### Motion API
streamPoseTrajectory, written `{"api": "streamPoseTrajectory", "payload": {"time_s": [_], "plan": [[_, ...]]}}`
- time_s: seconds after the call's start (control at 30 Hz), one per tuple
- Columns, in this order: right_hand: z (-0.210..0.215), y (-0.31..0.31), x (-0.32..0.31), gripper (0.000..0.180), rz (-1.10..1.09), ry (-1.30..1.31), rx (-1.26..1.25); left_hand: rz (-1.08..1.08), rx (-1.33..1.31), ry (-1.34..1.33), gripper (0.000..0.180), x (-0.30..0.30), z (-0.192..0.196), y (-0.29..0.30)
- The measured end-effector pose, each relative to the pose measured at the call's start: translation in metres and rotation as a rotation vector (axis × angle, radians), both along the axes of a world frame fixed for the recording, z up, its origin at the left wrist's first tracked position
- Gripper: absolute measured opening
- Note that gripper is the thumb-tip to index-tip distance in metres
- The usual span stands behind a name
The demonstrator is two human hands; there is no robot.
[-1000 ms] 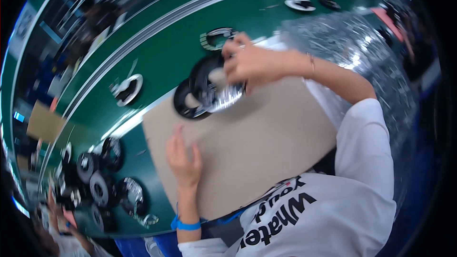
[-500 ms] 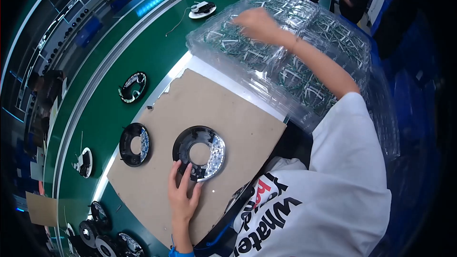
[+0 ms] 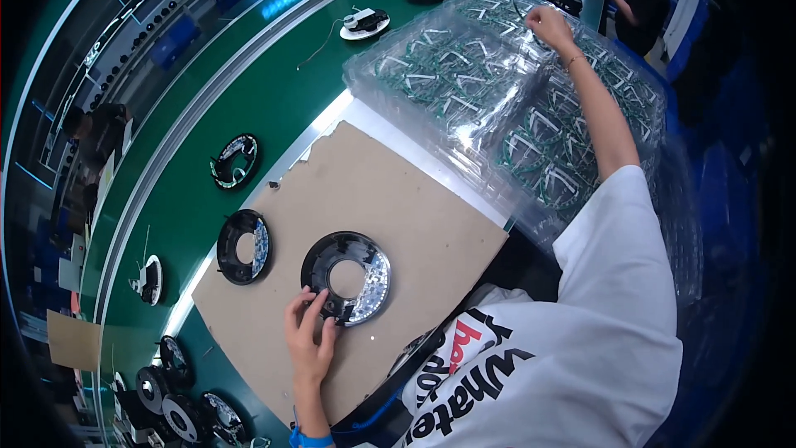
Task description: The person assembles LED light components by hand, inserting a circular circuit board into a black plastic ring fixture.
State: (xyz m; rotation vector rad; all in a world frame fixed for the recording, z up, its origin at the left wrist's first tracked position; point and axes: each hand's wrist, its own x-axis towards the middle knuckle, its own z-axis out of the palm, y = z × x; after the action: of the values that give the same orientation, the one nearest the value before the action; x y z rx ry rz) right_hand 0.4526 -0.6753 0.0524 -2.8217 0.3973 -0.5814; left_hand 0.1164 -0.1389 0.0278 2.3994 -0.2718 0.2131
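My left hand [image 3: 311, 336] rests with fingers apart at the near-left rim of a black ring-shaped housing [image 3: 319, 261]. That housing lies flat on brown cardboard, with a silvery, mosaic-like section along its right side. My right hand [image 3: 549, 29] is closed above the far part of the clear plastic trays [image 3: 444, 129]. A thin dark sliver shows beside its fingertips, too small to name. In the trays lie many green wire pieces with white strips [image 3: 454, 105]. To the left of the first housing sits a second black ring housing [image 3: 240, 247] of similar look.
The cardboard sheet [image 3: 423, 207] covers the bench before me. On the green belt [image 3: 290, 108] beyond stand another black ring [image 3: 235, 161], a white round part with a cord [image 3: 365, 25] and more units. Several rings [image 3: 178, 415] cluster at lower left. A co-worker [image 3: 638, 0] is at far right.
My right hand has moved right across the trays, from their left part to the far right part. My left hand stays at the ring housing. The whole view has shifted slightly.
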Motion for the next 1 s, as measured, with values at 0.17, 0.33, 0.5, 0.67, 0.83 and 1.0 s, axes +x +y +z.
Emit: {"api": "streamPoseTrajectory", "payload": {"time_s": [0.17, 0.33, 0.5, 0.67, 0.83, 1.0], "plan": [[0.042, 0.056, -0.003, 0.026, 0.636, -0.238, 0.421, 0.136, -0.021, -0.196, 0.037, 0.001, 0.006, 0.006], [0.081, 0.187, -0.082, 0.016, 1.054, 0.052, 0.94, 0.229, -0.509, -0.149, 0.026, 0.02, 0.019, -0.014], [0.082, 0.279, -0.147, 0.01, 1.589, 0.426, 1.292, 0.232, -0.865, -0.034, 0.032, 0.043, 0.034, -0.026], [0.082, 0.325, -0.182, 0.012, 1.714, 0.675, 1.436, -0.085, -1.138, 0.242, 0.043, 0.057, 0.018, -0.02], [0.084, 0.342, -0.198, 0.021, 1.7, 0.792, 1.53, -0.293, -1.181, 0.453, 0.04, 0.047, 0.027, -0.049], [0.071, 0.347, -0.193, 0.014, 1.763, 0.661, 1.499, -0.403, -1.306, 0.431, 0.046, 0.044, 0.02, -0.043]]}}
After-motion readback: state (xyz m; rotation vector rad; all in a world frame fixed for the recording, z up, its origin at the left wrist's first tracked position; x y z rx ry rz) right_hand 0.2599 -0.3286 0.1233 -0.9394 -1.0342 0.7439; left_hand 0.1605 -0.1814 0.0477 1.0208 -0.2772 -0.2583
